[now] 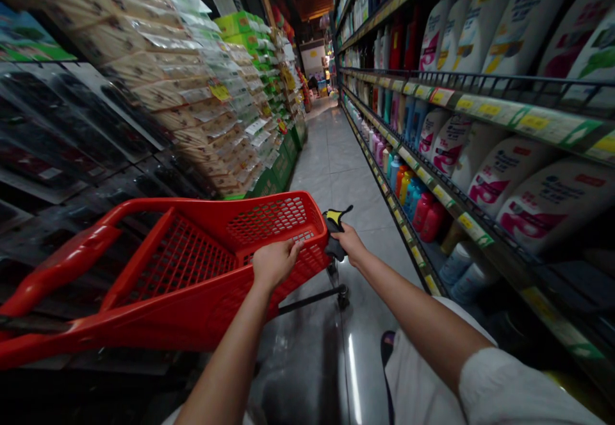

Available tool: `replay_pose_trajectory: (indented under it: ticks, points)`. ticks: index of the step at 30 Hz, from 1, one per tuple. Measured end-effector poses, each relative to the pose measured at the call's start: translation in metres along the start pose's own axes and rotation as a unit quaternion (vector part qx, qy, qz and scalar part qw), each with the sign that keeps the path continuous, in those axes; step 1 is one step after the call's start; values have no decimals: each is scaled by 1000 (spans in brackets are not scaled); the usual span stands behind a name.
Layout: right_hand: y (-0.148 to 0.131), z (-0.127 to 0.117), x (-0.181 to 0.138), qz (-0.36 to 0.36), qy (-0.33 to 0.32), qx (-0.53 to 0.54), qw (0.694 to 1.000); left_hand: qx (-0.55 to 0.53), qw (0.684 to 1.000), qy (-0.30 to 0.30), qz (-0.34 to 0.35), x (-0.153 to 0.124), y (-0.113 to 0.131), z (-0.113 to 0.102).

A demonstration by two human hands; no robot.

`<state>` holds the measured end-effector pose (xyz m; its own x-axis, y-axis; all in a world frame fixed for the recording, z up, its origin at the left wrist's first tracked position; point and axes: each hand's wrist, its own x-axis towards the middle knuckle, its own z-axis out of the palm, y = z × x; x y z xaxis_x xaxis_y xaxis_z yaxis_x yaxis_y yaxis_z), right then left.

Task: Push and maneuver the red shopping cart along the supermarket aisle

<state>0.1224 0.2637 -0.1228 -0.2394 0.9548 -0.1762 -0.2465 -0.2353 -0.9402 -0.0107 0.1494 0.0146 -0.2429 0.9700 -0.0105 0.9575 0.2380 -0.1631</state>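
Observation:
A red plastic shopping cart (192,303) with a lattice basket stands before me, its handle toward the left. My left hand (275,262) is closed over the cart's near side rim, close to the front end. In my right hand (350,244), just beyond the front end, is a dark grey and yellow object (335,236) with a thin black tip sticking out. The fingers are closed on it, and its kind cannot be made out. It is beside or touching the cart's front edge. The part of the cart basket that shows has no goods in it.
Shelves (485,114) of shampoo bottles (538,194) line the right side. Stacked tissue packs (192,91) rise on the left, beside hanging blister packs (72,117). A tiled aisle floor (331,149) runs ahead between them. My foot (388,341) is near the right shelf.

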Motion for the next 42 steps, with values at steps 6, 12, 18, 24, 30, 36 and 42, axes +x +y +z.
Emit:
replay_pose_trajectory:
  ticks: [6,12,18,24,30,36,42]
  points:
    - [17,-2,-10,60,37,-33,997,-20,999,22,-17,5,12,1]
    - [-2,4,-3,-66,32,60,995,-27,999,25,-18,8,23,0]
    - [20,3,-15,61,86,9,994,-67,994,-51,73,20,4,-11]
    - [6,11,-12,22,87,82,993,-219,947,-191,133,11,-76,-19]
    - [8,15,-14,18,69,76,995,-289,936,-147,137,9,-84,-8]
    - [3,14,-11,-42,72,29,996,-296,935,-143,133,4,-83,-7]
    - [-36,9,-5,-172,47,-265,948,-274,946,-121,126,4,-80,-3]
